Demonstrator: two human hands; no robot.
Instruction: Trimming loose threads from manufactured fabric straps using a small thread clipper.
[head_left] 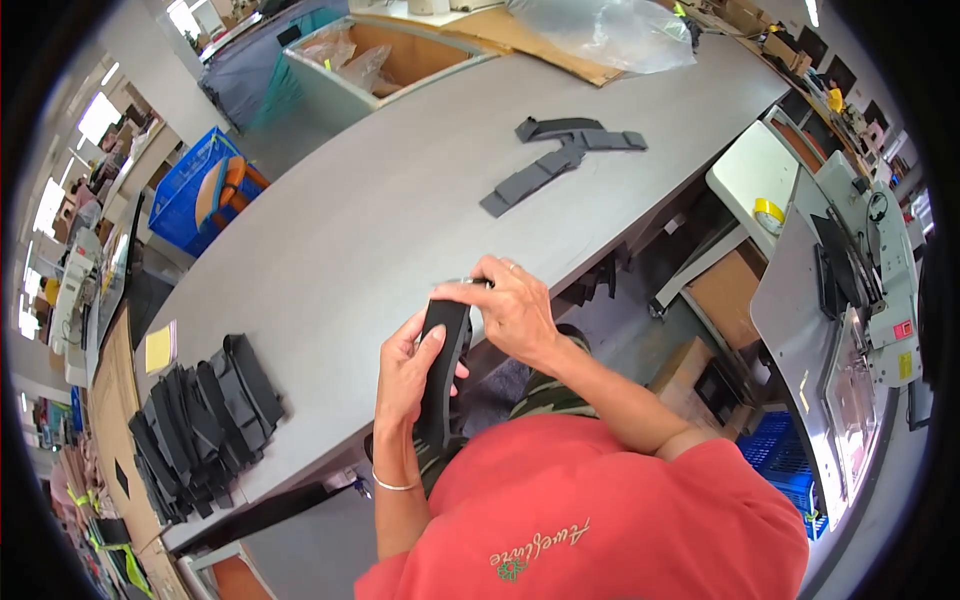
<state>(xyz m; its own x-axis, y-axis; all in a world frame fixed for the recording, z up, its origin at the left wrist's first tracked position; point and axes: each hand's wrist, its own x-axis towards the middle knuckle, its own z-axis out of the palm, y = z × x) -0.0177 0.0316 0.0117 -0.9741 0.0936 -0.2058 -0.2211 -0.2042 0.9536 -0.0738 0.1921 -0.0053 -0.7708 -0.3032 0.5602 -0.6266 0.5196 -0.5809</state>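
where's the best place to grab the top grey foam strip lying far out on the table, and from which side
Probably the free lower end of the long grey foam strip, coming from the near table edge: that end juts clear of the other overlapping grey pieces, so fingers can pinch its flat sides.

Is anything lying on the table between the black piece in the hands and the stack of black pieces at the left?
Nothing visible: the grey table is bare between the black piece and the stack.

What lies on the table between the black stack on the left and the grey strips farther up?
Only bare grey table between the black stack and the grey strips, in the head view.
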